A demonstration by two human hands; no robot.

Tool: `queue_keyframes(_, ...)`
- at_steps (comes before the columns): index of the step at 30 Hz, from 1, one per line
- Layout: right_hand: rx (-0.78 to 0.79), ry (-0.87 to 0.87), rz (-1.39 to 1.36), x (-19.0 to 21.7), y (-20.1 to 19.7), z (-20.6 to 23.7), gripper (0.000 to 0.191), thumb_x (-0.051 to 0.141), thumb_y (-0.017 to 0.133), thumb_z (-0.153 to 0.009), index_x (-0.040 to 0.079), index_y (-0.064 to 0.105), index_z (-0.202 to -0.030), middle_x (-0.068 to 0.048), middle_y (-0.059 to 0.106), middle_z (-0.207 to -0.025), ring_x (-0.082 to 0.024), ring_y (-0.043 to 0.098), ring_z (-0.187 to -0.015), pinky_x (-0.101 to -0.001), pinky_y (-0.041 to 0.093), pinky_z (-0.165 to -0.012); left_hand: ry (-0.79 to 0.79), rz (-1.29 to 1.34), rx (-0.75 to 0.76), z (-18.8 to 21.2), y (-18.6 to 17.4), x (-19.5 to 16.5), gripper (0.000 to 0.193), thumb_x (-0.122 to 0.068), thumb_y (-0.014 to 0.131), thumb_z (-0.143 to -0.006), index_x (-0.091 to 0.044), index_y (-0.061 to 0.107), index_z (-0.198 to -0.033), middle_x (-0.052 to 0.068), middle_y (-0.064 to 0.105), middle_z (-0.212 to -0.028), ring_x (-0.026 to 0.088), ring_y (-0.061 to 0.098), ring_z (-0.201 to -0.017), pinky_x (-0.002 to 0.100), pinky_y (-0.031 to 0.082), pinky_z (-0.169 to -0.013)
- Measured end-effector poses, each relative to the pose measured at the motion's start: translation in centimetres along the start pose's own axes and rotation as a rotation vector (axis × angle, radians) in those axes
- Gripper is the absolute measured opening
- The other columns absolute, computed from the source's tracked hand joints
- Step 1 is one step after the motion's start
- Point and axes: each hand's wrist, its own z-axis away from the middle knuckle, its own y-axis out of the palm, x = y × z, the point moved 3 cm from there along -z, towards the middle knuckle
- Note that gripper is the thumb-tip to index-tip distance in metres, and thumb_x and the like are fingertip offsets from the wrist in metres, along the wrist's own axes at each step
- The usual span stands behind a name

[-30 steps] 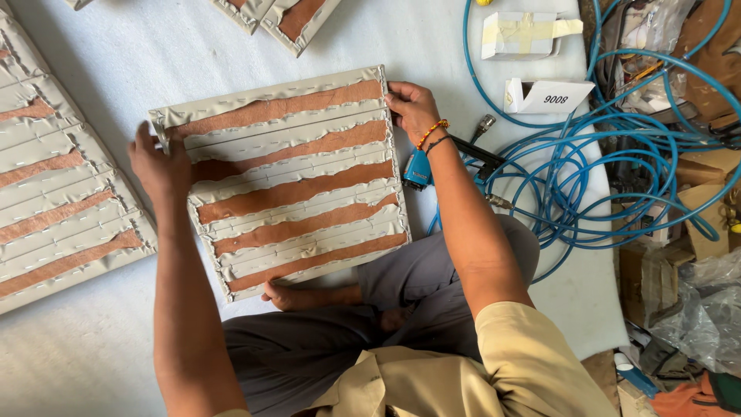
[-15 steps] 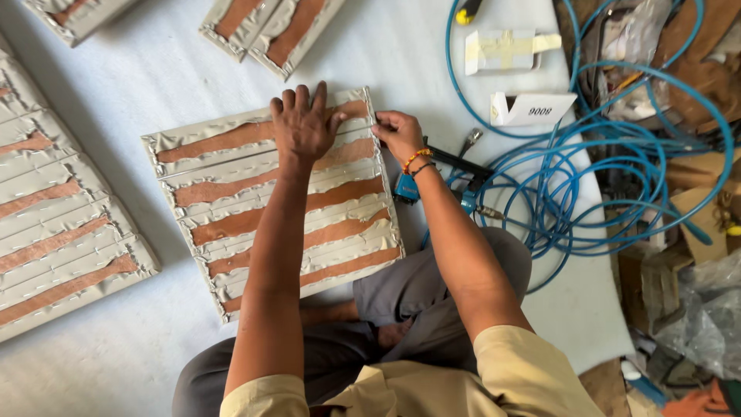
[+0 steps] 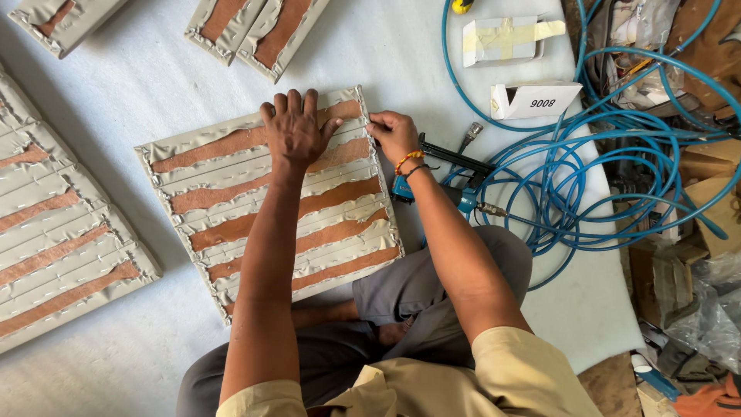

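Head view, person seated cross-legged on a white floor (image 3: 432, 93). The padded panel (image 3: 270, 197), grey fabric folded over brown backing in stapled strips, lies flat on the floor just ahead of the knees, tilted slightly clockwise. Left hand (image 3: 295, 131) lies palm-down on the panel's upper part, fingers spread toward 12 o'clock, pressing flat and gripping nothing. Right hand (image 3: 394, 135) at 3 o'clock of the left, fingers curled together on the panel's upper right edge; whether it pinches the fabric I cannot tell. Blue pneumatic stapler (image 3: 440, 181) on the floor just beside the right wrist. Coiled blue air hose (image 3: 610, 177) at 3 o'clock. More panels (image 3: 54, 232) at 9 o'clock.
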Motion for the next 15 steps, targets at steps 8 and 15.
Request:
queue_keyframes(8, 0.074, 0.348, -0.296, -1.7, -1.1, -0.2, 0.013, -0.003, 0.069, -0.092, -0.004, 0.073, -0.104, -0.008, 0.075, -0.096, -0.015, 0.072, -0.082, -0.0322, 0.063, -0.073, -0.018, -0.027, 0.070, 0.0, 0.5, -0.1, 0.081, -0.080, 0.054, -0.096, -0.005, 0.063, -0.125, 0.010, 0.054, -0.097, 0.026, 0.048, -0.090, 0.047, 0.037, -0.084)
queue_keyframes(15, 0.000, 0.105, 0.059, -1.8, -1.1, 0.1, 0.013, 0.003, 0.074, -0.090, -0.002, 0.076, -0.102, -0.007, 0.078, -0.088, -0.012, 0.070, -0.074, -0.0292, 0.060, -0.066, 0.011, -0.025, 0.033, 0.1, 0.7, 0.0, 0.081, -0.081, 0.054, -0.095, -0.006, 0.064, -0.123, 0.010, 0.055, -0.098, 0.026, 0.048, -0.091, 0.048, 0.037, -0.084)
